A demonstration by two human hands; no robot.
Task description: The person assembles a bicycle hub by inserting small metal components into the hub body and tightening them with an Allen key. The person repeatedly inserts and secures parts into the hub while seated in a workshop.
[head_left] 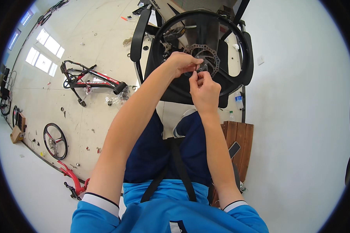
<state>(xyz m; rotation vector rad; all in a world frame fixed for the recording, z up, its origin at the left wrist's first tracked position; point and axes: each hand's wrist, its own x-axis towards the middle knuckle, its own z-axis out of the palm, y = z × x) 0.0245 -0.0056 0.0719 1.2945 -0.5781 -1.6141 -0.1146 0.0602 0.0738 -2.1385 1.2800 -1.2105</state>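
Observation:
A black spoked bicycle wheel (pixel 245 50) lies on the seat of a black office chair (pixel 138 40). At its hub is a silver disc brake rotor (pixel 217 59) with holes round its edge. My left hand (pixel 181 63) reaches over the rotor's near left side, thumb and fingers pinched together close to the hub. Just below it, my right hand (pixel 205 90) is closed too, its thumb and forefinger pressed together near the left fingertips. Between the two hands shows a thin dark piece, too small to name; the fingers partly hide it and the hub.
On the floor at left lie a black and red bicycle frame (pixel 97 82), a smaller spoked wheel (pixel 55 141) and a red frame part (pixel 72 176). A wooden slatted box (pixel 243 145) with a phone (pixel 234 149) stands at right, near bottles (pixel 238 100). A white wall borders the right.

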